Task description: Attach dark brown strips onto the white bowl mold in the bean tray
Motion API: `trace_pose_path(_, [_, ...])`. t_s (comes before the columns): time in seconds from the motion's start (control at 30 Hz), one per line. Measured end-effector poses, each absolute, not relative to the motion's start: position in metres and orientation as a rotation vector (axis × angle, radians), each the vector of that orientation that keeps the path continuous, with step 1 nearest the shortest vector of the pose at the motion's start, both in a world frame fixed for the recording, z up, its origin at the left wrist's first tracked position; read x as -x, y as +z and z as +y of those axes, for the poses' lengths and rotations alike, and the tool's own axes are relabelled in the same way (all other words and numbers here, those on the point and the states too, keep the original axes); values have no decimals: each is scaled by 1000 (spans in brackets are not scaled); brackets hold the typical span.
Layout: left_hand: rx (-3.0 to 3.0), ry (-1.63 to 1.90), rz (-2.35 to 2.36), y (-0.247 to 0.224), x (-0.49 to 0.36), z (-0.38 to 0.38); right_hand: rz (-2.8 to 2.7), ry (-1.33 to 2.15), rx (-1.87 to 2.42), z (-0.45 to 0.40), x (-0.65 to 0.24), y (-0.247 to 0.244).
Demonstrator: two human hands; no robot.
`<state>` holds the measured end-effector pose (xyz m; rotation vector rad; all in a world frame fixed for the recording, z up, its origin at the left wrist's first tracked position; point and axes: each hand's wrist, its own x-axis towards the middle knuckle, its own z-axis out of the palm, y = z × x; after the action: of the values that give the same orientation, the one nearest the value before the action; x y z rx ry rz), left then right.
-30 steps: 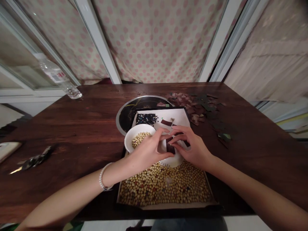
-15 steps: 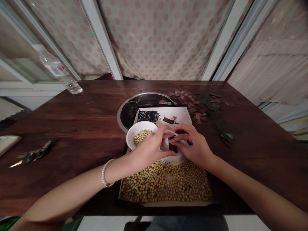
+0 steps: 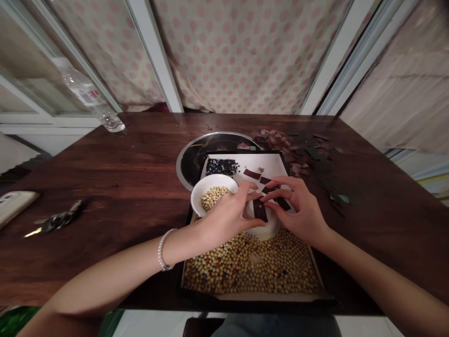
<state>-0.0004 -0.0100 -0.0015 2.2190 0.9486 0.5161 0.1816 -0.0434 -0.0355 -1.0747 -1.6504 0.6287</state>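
The white bowl [image 3: 213, 194] stands at 11 o'clock from the left hand [image 3: 226, 217]. The right hand [image 3: 298, 210] can pass over the wooden desk [image 3: 382, 210] at 3 o'clock; scattered chips [image 3: 301, 159] lie at 12 o'clock.

Head-worn view from above the near edge of a dark wooden bench [image 3: 105, 178], facing forward and down, close over the left hand [image 3: 224, 217] and right hand [image 3: 298, 210] at centre, a polka-dot curtain [image 3: 245, 56] well beyond.
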Motion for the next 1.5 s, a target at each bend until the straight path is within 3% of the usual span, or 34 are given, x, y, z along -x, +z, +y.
trace_pose_path(0.67, [-2248,566,902,-4,0,-9,-1712,717,1064,-39,-179,-40])
trace_pose_path(1.07, [-2228,525,919,-3,1,-9,-1958,384,1078,-46,-184,-33])
trace_pose_path(1.5, [-2251,516,933,-4,2,-10,-1900,468,1073,-43,-183,-35])
